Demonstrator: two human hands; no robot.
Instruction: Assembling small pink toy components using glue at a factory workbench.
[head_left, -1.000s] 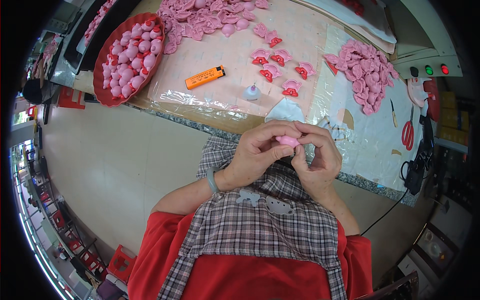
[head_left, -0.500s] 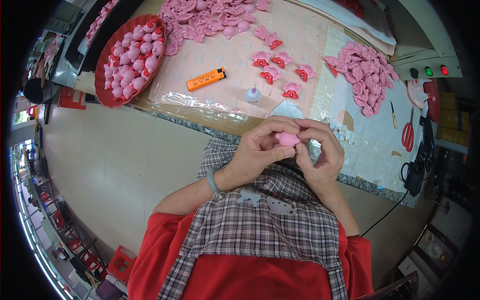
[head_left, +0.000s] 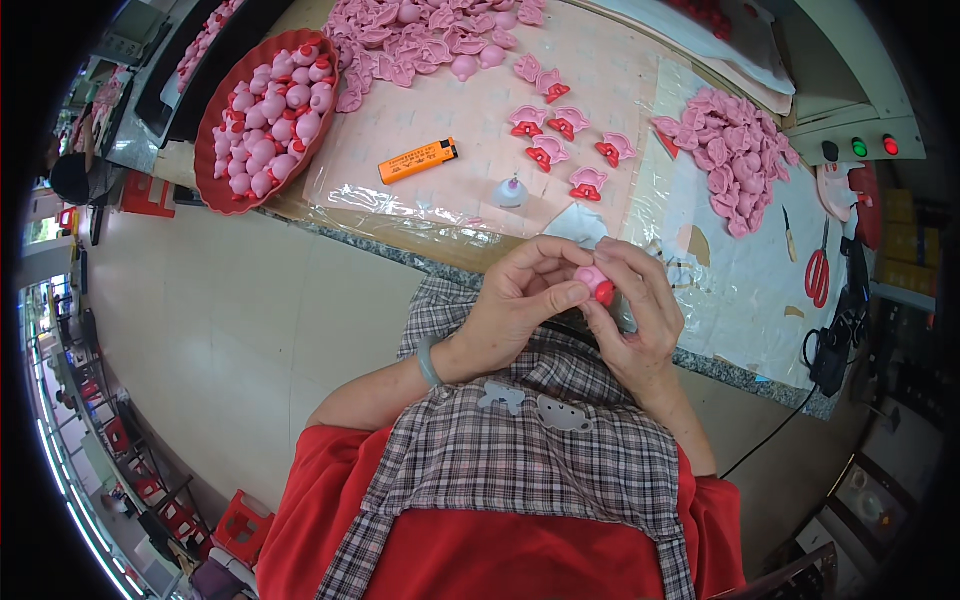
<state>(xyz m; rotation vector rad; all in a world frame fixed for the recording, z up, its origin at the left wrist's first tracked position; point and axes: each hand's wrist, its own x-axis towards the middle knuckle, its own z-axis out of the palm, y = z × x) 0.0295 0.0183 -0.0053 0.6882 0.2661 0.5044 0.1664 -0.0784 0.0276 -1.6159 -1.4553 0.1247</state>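
Both my hands meet over the table's front edge around a small pink toy figure (head_left: 591, 275) with a glossy red part on it. My left hand (head_left: 515, 300) pinches the figure between thumb and fingers from the left. From the right, my right hand (head_left: 645, 320) closes thumb and fingertips on it near the red part. Fingers hide some of the figure. Just beyond the hands stands a small white bottle with a pointed tip (head_left: 510, 194). Farther back lie several pink shell-shaped pieces with red bow-like parts (head_left: 588, 182).
A red basket (head_left: 203, 165) of pink-and-red figures stands at the left. An orange lighter (head_left: 418, 160) lies mid-table. Pink pieces are heaped at the back (head_left: 400, 40) and right (head_left: 738, 165). Red-handled scissors (head_left: 817, 278) and a thin knife (head_left: 788, 236) lie far right.
The pink figure has turned in my fingers, so a red part now shows on its right side. Both hands stay in nearly the same place.
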